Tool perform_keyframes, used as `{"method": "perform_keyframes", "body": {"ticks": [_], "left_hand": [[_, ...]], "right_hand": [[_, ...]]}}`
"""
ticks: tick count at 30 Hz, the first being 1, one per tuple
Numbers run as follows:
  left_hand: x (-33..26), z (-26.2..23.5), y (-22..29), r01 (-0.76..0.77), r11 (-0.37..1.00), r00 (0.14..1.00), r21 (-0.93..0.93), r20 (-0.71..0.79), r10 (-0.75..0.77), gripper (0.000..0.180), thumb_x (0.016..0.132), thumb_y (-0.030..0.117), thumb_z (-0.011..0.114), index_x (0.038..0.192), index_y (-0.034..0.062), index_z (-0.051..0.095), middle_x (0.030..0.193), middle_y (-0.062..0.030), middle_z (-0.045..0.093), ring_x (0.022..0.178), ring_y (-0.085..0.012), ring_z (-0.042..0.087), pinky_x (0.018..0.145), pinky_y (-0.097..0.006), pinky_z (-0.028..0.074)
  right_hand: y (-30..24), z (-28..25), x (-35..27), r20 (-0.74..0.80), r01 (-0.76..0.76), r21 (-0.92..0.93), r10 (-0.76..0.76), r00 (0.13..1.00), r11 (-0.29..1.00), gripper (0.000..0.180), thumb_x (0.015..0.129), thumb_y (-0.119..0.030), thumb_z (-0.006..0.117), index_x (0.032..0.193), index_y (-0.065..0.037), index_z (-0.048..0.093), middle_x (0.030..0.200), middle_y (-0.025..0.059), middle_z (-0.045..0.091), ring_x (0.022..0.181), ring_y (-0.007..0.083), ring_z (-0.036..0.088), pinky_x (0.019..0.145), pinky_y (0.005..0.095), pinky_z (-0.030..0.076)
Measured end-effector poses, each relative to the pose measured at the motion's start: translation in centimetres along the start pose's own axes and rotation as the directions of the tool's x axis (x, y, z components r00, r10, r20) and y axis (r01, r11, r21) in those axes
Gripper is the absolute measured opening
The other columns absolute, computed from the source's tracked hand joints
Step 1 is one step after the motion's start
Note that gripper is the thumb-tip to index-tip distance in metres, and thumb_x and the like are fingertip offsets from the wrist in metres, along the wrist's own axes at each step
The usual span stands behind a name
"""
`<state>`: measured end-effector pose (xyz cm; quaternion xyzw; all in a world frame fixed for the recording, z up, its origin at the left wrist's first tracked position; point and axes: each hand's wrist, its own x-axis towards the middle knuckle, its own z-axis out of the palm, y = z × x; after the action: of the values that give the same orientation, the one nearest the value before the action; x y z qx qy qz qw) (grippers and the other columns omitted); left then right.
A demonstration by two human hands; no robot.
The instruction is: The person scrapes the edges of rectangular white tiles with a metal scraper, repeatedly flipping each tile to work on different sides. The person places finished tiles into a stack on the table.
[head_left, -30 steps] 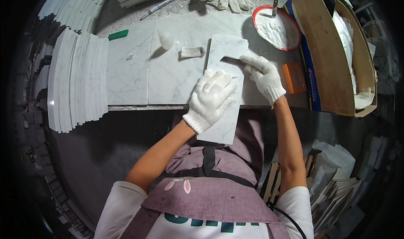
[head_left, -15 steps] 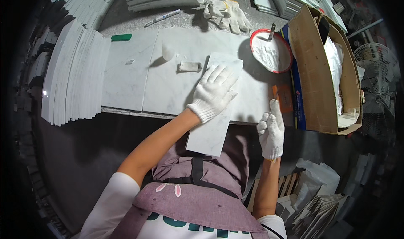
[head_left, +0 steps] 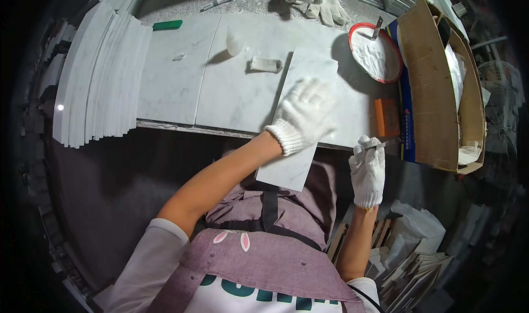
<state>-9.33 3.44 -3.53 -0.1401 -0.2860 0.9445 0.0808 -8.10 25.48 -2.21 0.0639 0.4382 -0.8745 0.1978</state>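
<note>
My left hand, in a white knit glove, lies flat on a long white marble-look tile. Its fingers are stretched out and somewhat blurred. The tile's near end juts past the table edge over my lap. My right hand, gloved too, is closed by the table's front edge around a thin grey blade-like tool that points right; its handle is hidden in the fingers. Just beyond it sits an orange block. Farther back, a red-rimmed bowl holds white paste with a metal blade standing in it.
A cardboard box borders the work area on the right. Stacked tiles stand at the left. On the table are a small translucent bottle, a whitish roll, a green piece, a marker and spare gloves.
The view has shifted, so the table sits higher and farther right. My right hand has turned, and the thin blade now shows pointing right. My left hand remains on the tile, its fingers now blurred.
</note>
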Motion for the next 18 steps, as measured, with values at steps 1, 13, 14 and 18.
{"method": "perform_keyframes", "body": {"ticks": [1, 13, 14, 18], "left_hand": [[-0.2, -0.1, -0.3, -0.208, 0.721, 0.976, 0.661, 0.094, 0.195, 0.043, 0.098, 0.045, 0.060, 0.129, 0.0161, 0.069, 0.111, -0.0109, 0.073, 0.107, -0.0280, 0.068, 0.097, -0.038, 0.052], [-8.4, 0.4, 1.5, -0.260, -0.965, 0.733, 0.006, 0.652, -0.194, 0.033, 0.085, 0.025, 0.072, 0.115, 0.0115, 0.075, 0.116, -0.0078, 0.072, 0.114, -0.0261, 0.066, 0.113, -0.046, 0.043], [-8.7, 0.4, 2.2, -0.257, -0.966, 0.730, -0.031, 0.649, -0.215, 0.032, 0.086, 0.025, 0.072, 0.114, 0.0115, 0.076, 0.116, -0.0077, 0.072, 0.115, -0.0259, 0.066, 0.114, -0.046, 0.042], [-9.0, -0.1, 3.6, -0.264, -0.964, 0.699, -0.033, 0.682, -0.215, 0.026, 0.088, 0.023, 0.073, 0.111, 0.0115, 0.077, 0.115, -0.0074, 0.073, 0.118, -0.0250, 0.066, 0.116, -0.047, 0.039]], "right_hand": [[0.2, 0.1, 0.1, 0.000, -0.003, -0.009, 0.003, 1.000, 1.000, 0.027, 0.099, -0.022, 0.071, 0.122, -0.014, 0.060, 0.111, 0.0012, 0.063, 0.089, 0.0119, 0.060, 0.068, 0.0236, 0.049], [1.0, -0.1, 0.2, -0.169, -0.078, -0.156, 0.051, 0.984, 0.985, 0.038, 0.106, -0.025, 0.059, 0.140, -0.007, 0.053, 0.096, -0.0041, 0.058, 0.073, 0.0038, 0.053, 0.060, 0.0198, 0.047], [1.0, 0.6, 0.3, -0.201, -0.074, -0.102, 0.052, 0.978, 0.992, 0.036, 0.105, -0.016, 0.059, 0.139, -0.003, 0.052, 0.094, 0.0015, 0.058, 0.072, 0.0063, 0.054, 0.061, 0.0200, 0.048], [1.9, 2.6, 1.1, -0.210, -0.042, -0.254, -0.013, 0.978, 0.966, 0.047, 0.104, -0.014, 0.062, 0.147, -0.001, 0.048, 0.100, 0.0040, 0.063, 0.074, 0.0087, 0.057, 0.061, 0.0212, 0.049]]}}
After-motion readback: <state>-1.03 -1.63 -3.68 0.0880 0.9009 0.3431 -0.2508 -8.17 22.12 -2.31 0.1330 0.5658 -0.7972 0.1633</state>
